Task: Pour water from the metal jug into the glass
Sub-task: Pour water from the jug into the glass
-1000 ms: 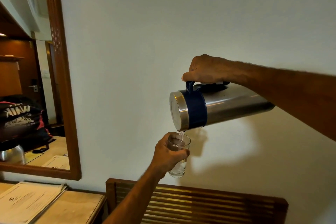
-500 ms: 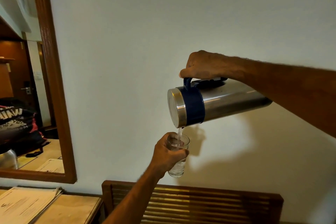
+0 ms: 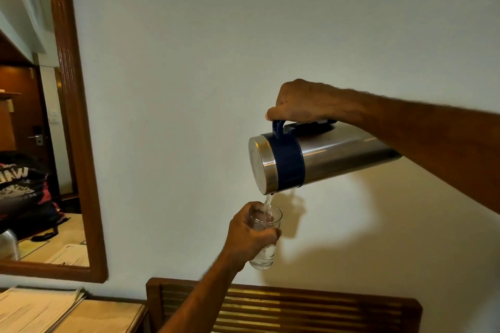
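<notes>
Pouring now, in mid-air against the wall [image 3: 189, 62]. Right hand [image 3: 300, 101] wrapped tight round the blue handle on top of the jug [image 3: 324, 159], long axis tipped almost level, lid end leftward and a touch down, base away to the right under the forearm. Thin stream [image 3: 268, 204] dropping from the lower lip of the lid end straight into the glass [image 3: 266, 235]. Left hand [image 3: 250, 235] closed round the glass from the left, fingers curled across its middle, holding it upright directly beneath the spout, rim just under the lip but not touching. Water visible in the bottom; level behind the fingers hard to read, probably well short of full. Both held up above the slatted rack [image 3: 297, 305], desk with papers [image 3: 35, 308] lower left, mirror [image 3: 40, 143] beyond. Key thing from here: glass mouth staying plumb under that lip. Likely next call, rolling the jug's lid end back up to cut the stream before the rim; any drift sideways and the water lands on the rack.
</notes>
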`<move>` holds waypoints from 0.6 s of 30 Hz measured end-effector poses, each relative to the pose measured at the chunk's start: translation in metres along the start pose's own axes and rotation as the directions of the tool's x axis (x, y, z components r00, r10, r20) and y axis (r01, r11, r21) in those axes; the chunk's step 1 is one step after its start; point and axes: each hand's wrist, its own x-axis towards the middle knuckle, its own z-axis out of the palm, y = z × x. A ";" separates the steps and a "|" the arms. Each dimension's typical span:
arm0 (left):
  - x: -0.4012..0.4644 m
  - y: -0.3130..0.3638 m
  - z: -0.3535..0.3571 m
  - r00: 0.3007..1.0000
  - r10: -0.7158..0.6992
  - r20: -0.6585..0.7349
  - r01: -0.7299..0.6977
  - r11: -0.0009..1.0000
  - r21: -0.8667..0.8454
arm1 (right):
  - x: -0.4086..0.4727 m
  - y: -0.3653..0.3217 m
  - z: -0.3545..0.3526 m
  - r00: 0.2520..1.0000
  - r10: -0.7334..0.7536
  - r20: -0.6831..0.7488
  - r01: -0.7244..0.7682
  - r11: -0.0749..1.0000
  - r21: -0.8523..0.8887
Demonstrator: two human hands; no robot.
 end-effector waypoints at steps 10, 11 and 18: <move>0.002 -0.003 -0.001 1.000 -0.019 -0.017 0.019 1.000 0.021 | 0.003 0.003 -0.003 1.000 -0.011 0.002 0.011 1.000 0.010; 0.002 -0.003 -0.001 1.000 -0.019 -0.015 0.020 0.999 0.031 | 0.004 0.003 -0.003 1.000 -0.012 0.004 0.012 1.000 0.011; 0.002 -0.003 -0.001 1.000 -0.020 -0.012 0.021 0.998 0.067 | 0.005 0.001 -0.003 1.000 -0.011 -0.004 0.011 1.000 -0.006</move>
